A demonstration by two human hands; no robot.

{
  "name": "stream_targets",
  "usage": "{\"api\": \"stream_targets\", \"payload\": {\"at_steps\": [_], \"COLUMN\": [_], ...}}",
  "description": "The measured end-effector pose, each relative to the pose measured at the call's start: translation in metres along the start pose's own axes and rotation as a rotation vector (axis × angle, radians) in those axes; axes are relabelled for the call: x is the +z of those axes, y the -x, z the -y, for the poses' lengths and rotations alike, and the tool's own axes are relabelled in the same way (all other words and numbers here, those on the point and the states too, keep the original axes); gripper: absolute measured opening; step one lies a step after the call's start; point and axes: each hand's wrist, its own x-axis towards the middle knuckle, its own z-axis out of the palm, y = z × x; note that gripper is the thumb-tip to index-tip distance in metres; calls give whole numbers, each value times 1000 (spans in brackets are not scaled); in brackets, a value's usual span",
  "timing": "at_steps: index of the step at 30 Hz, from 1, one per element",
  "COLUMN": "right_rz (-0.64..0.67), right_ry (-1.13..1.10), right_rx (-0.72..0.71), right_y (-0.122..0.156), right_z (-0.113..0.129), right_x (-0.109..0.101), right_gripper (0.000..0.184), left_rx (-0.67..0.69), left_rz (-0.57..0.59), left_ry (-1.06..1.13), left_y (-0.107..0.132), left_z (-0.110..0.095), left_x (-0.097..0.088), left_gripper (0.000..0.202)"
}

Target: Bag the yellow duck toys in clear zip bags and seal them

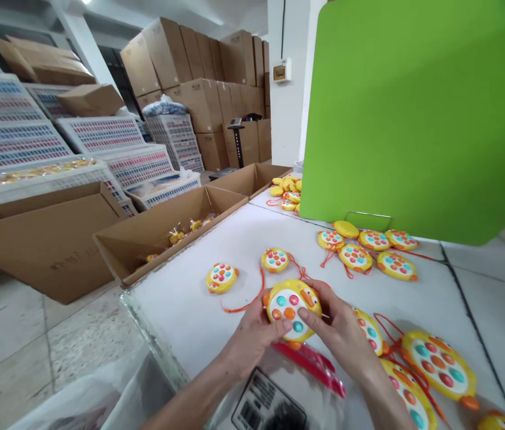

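Both hands hold one round yellow toy (291, 306) with coloured buttons and an orange string, just above the white table (198, 304). My left hand (254, 335) grips its left and lower edge, thumb on the face. My right hand (339, 325) grips its right side, thumb pressed on the buttons. A clear plastic bag with a pink strip and a printed label (279, 388) lies under my wrists.
Similar yellow toys lie around: two ahead (222, 277), a cluster (369, 251) by a green board (418, 113), several at my right (438, 364). Open cardboard boxes (167, 233) line the table's left edge. Stacked crates and cartons stand behind.
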Motion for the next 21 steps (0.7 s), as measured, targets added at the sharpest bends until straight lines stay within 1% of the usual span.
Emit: {"api": "stream_targets", "payload": {"at_steps": [2,5,7,10,12,14,16,17,19,21], "right_rz": [5,-28,-33,-8,3,-9,-71,-124,-252,-368], "right_ry": [2,60,98,131,174,269,453,560,739,829], "right_rx": [5,2,-12,-34,-57,-71,-77,-75,-61,-23], "right_y": [-1,-2,-1,2,3,1,-9,-16,-36,-57], "right_z": [-2,-5,-5,-4,-6,-13,-23,-30,-43,-56], "right_x": [0,-1,0,1,2,-2,-16,-27,-57,-92], "right_gripper": [45,46,44,41,42,42,43,44,44,41], "left_rx": [42,-4,-56,-85,-66,-43,-50,-63,-85,-118], "left_rz": [-1,-18,-30,-37,-46,-89,-178,-225,-303,-351], "left_ry": [-61,-98,-88,-54,-40,-39,-34,-17,57,161], "left_y": [1,3,3,4,1,-5,-16,-23,-38,-50], "left_z": [0,2,5,8,10,11,12,13,15,16], "left_x": [-6,-12,-12,-10,-9,-10,-15,-18,-26,-34], "left_gripper": [44,41,46,55,54,47,40,38,32,22]}}
